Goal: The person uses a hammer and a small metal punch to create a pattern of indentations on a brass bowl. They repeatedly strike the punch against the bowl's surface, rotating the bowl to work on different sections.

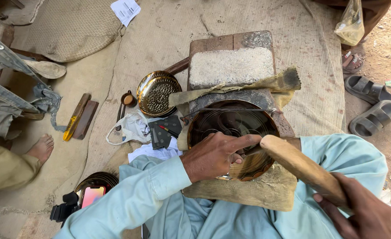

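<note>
Right hand [363, 212] clamps wooden mallet [304, 166]; left hand [215, 155] pinches chisel [248, 150] on brass plate [233, 132]. Engraved rings cover upper half; my judgement: near rim unfinished.

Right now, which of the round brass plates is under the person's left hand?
The dark, engraved brass plate on the burlap pad, beneath the left hand. The shiny golden perforated plate lies apart, untouched, beside the stone block.
</note>
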